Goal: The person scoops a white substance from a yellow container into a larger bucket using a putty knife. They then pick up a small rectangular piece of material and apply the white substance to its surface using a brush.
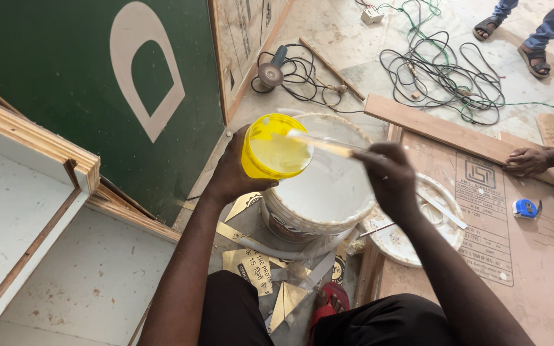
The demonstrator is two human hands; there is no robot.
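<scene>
My left hand [232, 170] grips a small yellow cup [274, 147] tipped on its side, its mouth coated with white paste. It hangs over a large white bucket [318, 192] holding white adhesive. My right hand [389, 179] holds a thin flat stick [322, 144] whose tip reaches into the cup. The bucket stands on the floor between my knees.
The bucket's white lid [418, 237] lies on a brown plywood sheet [533, 256] to the right, with a blue tape measure [526, 207]. Another person's hand [527, 161] rests on a wooden plank [437, 128]. Tangled cables [450, 77], an angle grinder [270, 70] and a green board [65, 83] surround me.
</scene>
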